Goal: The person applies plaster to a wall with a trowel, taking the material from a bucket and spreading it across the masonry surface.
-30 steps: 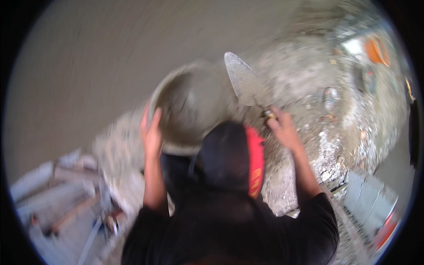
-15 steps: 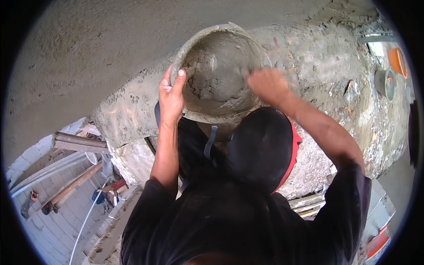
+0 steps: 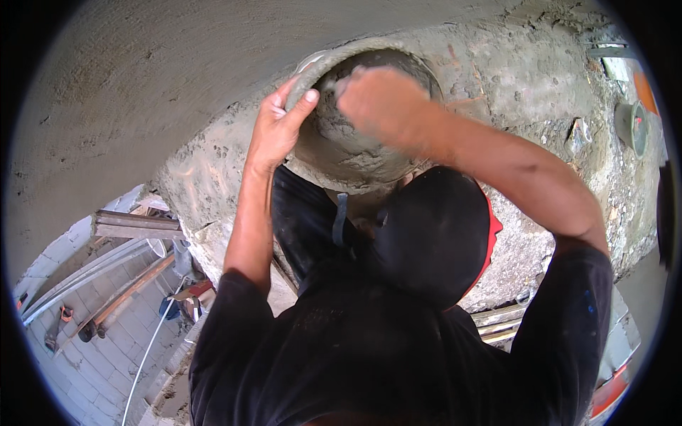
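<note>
1 basin [image 3: 310, 172], upper centre, contains mortar [image 3: 339, 136]. Left hand [image 3: 278, 133] pinches its rim. Right hand [image 3: 383, 103], blurred over the mortar: grip cannot be determined. 1 bucket [image 3: 625, 126], right edge.

The left hand [image 3: 279, 126] gripped the round basin [image 3: 330, 60] by its rim, thumb over the edge. The right hand [image 3: 383, 99], blurred, was above the grey mortar [image 3: 341, 153] inside. A black cap [image 3: 430, 238] showed near the basin's lower edge.
</note>
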A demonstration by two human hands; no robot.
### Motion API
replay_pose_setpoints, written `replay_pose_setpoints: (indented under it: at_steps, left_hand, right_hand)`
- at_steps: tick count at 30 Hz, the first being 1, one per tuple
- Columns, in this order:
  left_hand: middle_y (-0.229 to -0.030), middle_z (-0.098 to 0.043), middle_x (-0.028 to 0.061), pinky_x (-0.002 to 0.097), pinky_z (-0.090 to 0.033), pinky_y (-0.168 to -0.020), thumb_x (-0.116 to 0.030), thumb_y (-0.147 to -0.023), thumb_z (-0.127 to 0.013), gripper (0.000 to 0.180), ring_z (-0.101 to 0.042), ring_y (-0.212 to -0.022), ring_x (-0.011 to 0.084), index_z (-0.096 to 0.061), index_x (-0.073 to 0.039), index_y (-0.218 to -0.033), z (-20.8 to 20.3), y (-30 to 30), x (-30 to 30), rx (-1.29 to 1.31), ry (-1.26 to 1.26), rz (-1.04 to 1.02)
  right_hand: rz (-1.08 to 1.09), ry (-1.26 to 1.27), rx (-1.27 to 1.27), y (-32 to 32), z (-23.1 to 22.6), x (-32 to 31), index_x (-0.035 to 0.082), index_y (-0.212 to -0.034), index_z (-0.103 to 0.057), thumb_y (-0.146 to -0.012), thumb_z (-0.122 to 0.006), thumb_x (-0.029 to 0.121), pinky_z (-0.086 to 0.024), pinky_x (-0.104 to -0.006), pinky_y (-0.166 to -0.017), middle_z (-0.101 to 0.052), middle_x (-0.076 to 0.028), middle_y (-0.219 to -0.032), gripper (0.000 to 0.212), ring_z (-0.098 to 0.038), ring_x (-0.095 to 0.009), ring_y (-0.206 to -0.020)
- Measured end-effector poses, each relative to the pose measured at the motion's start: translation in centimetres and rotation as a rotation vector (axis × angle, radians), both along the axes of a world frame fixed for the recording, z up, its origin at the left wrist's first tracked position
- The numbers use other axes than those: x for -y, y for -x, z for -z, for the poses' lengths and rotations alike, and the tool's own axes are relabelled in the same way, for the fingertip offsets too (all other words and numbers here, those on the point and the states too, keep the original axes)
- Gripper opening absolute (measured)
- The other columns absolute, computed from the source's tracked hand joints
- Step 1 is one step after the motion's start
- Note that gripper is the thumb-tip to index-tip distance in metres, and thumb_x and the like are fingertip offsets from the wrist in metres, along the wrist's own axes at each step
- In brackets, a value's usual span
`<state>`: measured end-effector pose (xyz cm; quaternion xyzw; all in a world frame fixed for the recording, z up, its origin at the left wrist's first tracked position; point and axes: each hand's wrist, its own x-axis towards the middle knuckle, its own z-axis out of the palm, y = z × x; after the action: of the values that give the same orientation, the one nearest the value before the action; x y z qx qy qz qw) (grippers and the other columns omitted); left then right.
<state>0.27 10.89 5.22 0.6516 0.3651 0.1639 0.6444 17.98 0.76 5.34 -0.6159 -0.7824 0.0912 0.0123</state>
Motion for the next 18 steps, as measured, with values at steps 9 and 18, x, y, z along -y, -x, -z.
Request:
replay_pose_setpoints:
  at_steps: [9,18]
  left_hand:
    - [-0.119,-0.062,0.0086,0.0285,-0.038,-0.1,-0.028,-0.092,-0.065,0.05,-0.054,-0.111,0.0138,-0.054,0.005,-0.128,-0.9,-1.2,-0.3,0.002,-0.03,-0.005]
    - [-0.121,-0.061,0.0106,0.0291,-0.039,-0.1,-0.027,-0.093,-0.063,0.049,-0.053,-0.112,0.0143,-0.054,0.006,-0.128,-1.0,-2.5,1.0,0.025,-0.055,-0.041]
  right_hand:
    - [0.002,0.275,0.019,-2.7,2.1,4.6,0.0,-0.098,-0.067,-0.086,-0.055,0.009,-0.056,-0.0394,-0.075,-0.069,-0.017,-0.094,0.021,-0.069,-0.029,-0.092]
    - [0.11,0.538,-0.133,-4.0,4.6,7.7,-0.004,-0.097,-0.06,-0.089,-0.049,0.01,-0.055,-0.0434,-0.072,-0.067,-0.022,-0.094,0.02,-0.068,-0.036,-0.08]
